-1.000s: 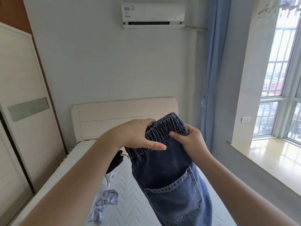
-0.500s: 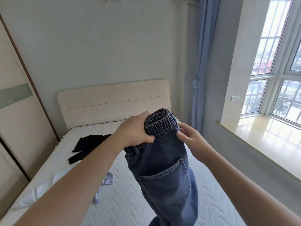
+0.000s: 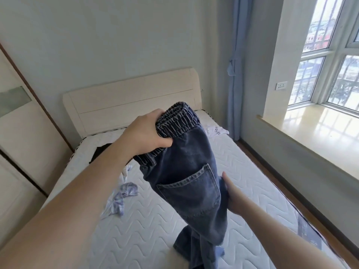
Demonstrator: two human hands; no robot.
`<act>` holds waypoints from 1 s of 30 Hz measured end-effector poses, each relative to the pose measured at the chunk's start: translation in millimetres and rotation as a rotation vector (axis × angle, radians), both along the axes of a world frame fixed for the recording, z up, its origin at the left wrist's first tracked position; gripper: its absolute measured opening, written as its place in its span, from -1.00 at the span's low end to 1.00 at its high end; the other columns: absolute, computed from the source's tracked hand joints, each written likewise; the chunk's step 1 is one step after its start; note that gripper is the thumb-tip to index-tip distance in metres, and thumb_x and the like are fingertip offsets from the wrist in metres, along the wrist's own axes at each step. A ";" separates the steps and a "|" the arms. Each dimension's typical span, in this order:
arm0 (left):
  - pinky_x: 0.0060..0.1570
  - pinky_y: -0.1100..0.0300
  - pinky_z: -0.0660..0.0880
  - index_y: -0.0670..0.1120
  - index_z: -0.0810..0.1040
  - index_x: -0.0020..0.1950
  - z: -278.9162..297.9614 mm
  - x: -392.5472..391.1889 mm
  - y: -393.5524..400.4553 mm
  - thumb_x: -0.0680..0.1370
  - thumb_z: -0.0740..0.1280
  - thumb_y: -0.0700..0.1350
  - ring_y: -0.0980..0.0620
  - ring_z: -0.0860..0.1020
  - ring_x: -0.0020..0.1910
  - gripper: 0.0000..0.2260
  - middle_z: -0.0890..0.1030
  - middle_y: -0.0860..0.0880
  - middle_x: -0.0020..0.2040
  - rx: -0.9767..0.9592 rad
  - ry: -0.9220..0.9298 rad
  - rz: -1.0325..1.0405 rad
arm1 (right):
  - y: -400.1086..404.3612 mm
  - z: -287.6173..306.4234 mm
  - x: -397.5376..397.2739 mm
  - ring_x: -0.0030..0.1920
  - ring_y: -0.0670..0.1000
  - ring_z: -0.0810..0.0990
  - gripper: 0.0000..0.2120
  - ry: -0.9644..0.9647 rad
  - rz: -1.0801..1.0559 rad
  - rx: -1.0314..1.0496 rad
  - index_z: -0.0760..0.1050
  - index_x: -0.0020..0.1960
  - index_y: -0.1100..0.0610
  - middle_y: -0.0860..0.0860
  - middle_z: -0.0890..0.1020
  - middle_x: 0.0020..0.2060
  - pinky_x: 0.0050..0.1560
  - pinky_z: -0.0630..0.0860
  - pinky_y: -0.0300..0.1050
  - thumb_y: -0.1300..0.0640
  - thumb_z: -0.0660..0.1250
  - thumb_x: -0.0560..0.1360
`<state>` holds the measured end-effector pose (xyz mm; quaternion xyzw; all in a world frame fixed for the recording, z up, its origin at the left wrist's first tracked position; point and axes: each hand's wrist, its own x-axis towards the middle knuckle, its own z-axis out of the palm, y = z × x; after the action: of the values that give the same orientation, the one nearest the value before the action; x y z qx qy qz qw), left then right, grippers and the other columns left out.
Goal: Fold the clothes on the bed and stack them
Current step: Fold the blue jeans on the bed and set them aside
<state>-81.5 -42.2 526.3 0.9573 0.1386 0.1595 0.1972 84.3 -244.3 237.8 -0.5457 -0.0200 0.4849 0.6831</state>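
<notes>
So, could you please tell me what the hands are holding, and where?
The left hand grips the blue jeans by their bunched elastic waistband; the right hand holds their side edge beside the back pocket.

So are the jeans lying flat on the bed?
No, the left hand grips the jeans by the waistband, holding them up above the bed.

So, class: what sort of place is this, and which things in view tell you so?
Most likely a bedroom: a cream wooden headboard stands behind a white quilted mattress, and a blue fabric curtain hangs beside the barred window.
</notes>
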 end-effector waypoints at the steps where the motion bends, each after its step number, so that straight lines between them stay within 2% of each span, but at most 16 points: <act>1: -0.25 0.20 0.48 0.25 0.44 0.06 -0.4 -0.7 0.3 0.23 0.48 0.09 0.25 0.57 -0.24 -0.56 0.63 0.20 -0.19 -0.007 -0.009 0.008 | -1.1 4.3 3.0 0.14 0.11 0.65 -0.46 -0.010 -0.009 0.057 0.68 0.10 0.04 0.08 0.67 0.13 0.14 0.48 0.06 -0.35 0.17 0.53; 3: -0.26 0.24 0.42 0.28 0.43 0.06 -0.7 -2.3 2.0 0.22 0.47 0.12 0.30 0.56 -0.24 -0.55 0.62 0.24 -0.19 -0.016 -0.032 0.026 | -3.8 13.7 9.4 0.15 0.13 0.65 -0.54 -0.049 -0.075 0.118 0.65 0.15 0.13 0.15 0.66 0.15 0.14 0.48 0.06 -0.22 0.27 0.54; 5: -0.24 0.26 0.40 0.29 0.43 0.05 -0.3 -6.3 6.7 0.19 0.45 0.15 0.35 0.55 -0.23 -0.54 0.61 0.28 -0.18 -0.050 -0.081 0.050 | -10.4 27.5 20.6 0.08 0.13 0.67 -0.59 -0.049 -0.181 0.205 0.64 0.12 0.19 0.17 0.68 0.09 0.08 0.51 0.01 -0.12 0.37 0.47; 8: -0.16 0.26 0.41 0.30 0.47 0.07 -1.6 -17.5 20.6 0.16 0.46 0.17 0.38 0.56 -0.16 -0.51 0.62 0.32 -0.11 -0.155 -0.176 0.068 | -28.1 66.2 42.9 0.09 0.09 0.67 -0.62 -0.089 -0.285 0.391 0.65 0.11 0.22 0.16 0.68 0.08 0.07 0.57 -0.05 -0.04 0.38 0.45; 10: -0.07 0.25 0.44 0.31 0.50 0.11 -5.6 -26.8 30.7 0.17 0.53 0.13 0.35 0.60 -0.11 -0.47 0.66 0.28 -0.05 -0.282 -0.198 0.048 | -45.3 101.7 56.9 0.05 0.04 0.68 -0.76 -0.207 -0.345 0.477 0.69 -0.01 0.14 0.12 0.70 0.03 0.00 0.62 -0.12 0.02 0.35 0.50; 12: -0.03 0.24 0.46 0.35 0.54 0.11 -14.6 -32.1 36.8 0.17 0.66 0.02 0.29 0.63 -0.06 -0.41 0.68 0.23 0.00 -0.435 -0.207 0.032 | -65.0 139.6 66.0 -0.09 -0.01 0.70 -0.81 -0.382 -0.352 0.508 0.68 -0.12 0.08 0.07 0.72 -0.13 -0.14 0.62 -0.17 0.08 0.31 0.55; 15: -0.06 0.17 0.53 0.22 0.60 0.07 -34.2 -28.7 35.6 0.17 0.62 -0.03 0.15 0.68 -0.05 -0.49 0.71 0.11 0.00 -0.669 -0.244 0.069 | -95.5 188.9 74.1 -0.16 0.01 0.68 -0.91 -0.625 -0.381 0.477 0.60 -0.07 0.10 0.08 0.69 -0.18 -0.17 0.61 -0.13 0.09 0.38 0.53; 17: -0.07 0.10 0.57 0.06 0.62 0.09 -48.2 -21.0 30.0 0.18 0.61 -0.04 0.04 0.69 -0.04 -0.51 0.72 0.02 0.00 -0.768 -0.248 0.077 | -112.8 215.8 75.2 -0.12 0.06 0.68 -0.84 -0.768 -0.379 0.464 0.59 -0.02 0.13 0.11 0.69 -0.14 -0.12 0.62 -0.07 0.06 0.45 0.48; 21: -0.11 0.07 0.60 0.00 0.69 0.02 -77.9 -4.2 18.3 0.19 0.59 -0.04 -0.04 0.70 -0.05 -0.59 0.72 -0.06 -0.01 -0.896 -0.249 0.092 | -137.0 250.6 73.0 -0.06 0.15 0.69 -0.71 -0.873 -0.336 0.402 0.61 0.04 0.17 0.18 0.69 -0.08 -0.10 0.62 -0.02 0.01 0.51 0.43; 24: 0.00 -0.02 0.58 -0.11 0.63 0.13 -117.4 2.0 13.6 0.22 0.58 -0.08 -0.12 0.69 -0.02 -0.50 0.71 -0.11 0.02 -0.984 -0.246 0.137 | -141.0 247.2 75.7 -0.11 0.11 0.70 -0.79 -0.842 -0.259 0.289 0.64 -0.05 0.11 0.13 0.70 -0.14 -0.16 0.61 -0.08 0.01 0.52 0.41; 26: -0.03 -0.01 0.59 -0.12 0.62 0.13 -154.6 0.8 9.1 0.25 0.57 -0.10 -0.12 0.69 -0.02 -0.53 0.71 -0.11 0.01 -1.043 -0.218 0.174 | -140.2 226.6 79.9 -0.13 0.08 0.70 -0.83 -0.790 -0.188 0.199 0.65 -0.07 0.11 0.12 0.70 -0.16 -0.19 0.61 -0.11 0.04 0.51 0.42; 30: -0.16 0.05 0.62 -0.15 0.63 0.10 -248.4 -17.8 -7.0 0.26 0.56 -0.14 -0.15 0.70 -0.05 -0.57 0.71 -0.16 -0.01 -1.197 -0.082 0.305 | -134.1 147.6 92.1 -0.09 0.11 0.71 -0.74 -0.673 -0.021 -0.086 0.63 0.01 0.16 0.14 0.71 -0.10 -0.20 0.62 -0.09 0.03 0.50 0.41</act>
<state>-99.3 -49.2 277.9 0.6429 0.3318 0.1174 0.6803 176.5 -378.5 385.4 -0.7036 -0.2183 0.2709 0.6196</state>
